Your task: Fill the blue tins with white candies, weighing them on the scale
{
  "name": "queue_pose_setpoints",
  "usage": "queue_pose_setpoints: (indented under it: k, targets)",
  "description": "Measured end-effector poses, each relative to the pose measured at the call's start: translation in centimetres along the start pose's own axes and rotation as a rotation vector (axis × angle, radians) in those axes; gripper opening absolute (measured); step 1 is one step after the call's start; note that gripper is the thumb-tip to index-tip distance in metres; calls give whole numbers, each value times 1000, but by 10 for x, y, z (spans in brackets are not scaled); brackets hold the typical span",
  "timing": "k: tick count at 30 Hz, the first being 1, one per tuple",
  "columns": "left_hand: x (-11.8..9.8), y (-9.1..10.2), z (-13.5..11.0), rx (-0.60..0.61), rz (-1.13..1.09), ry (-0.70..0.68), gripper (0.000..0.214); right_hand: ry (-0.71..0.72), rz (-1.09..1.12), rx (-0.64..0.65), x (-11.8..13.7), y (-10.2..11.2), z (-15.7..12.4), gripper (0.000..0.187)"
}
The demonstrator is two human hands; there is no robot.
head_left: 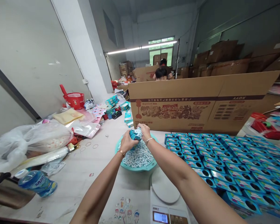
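Observation:
My left hand grips a small blue box over a teal basin heaped with small pale blue and white beads. My right hand is closed above the box's top with a pinch of the same beads in its fingers. Both hands meet over the far side of the basin.
A digital scale sits in front of the basin. Rows of open blue boxes fill the table to the right. A large cardboard carton stands behind, with a person behind it. Plastic bags, a water bottle and a red basket lie left.

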State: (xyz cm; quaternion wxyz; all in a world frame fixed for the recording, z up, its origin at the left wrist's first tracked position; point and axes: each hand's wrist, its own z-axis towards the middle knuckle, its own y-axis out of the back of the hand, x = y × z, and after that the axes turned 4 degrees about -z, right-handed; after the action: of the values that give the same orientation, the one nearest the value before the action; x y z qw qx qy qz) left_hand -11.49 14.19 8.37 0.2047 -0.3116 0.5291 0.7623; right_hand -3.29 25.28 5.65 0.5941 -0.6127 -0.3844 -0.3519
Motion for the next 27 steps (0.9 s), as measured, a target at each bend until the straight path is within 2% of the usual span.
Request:
queue_pose_setpoints:
  k: [16,27]
  targets:
    - [6,5,-5,-27,-123,-14,56,-55,48,121,7,-7,-3,20]
    - [6,3,-3,-20,-109,-20,58,-65,46,170,14,-8,-12,21]
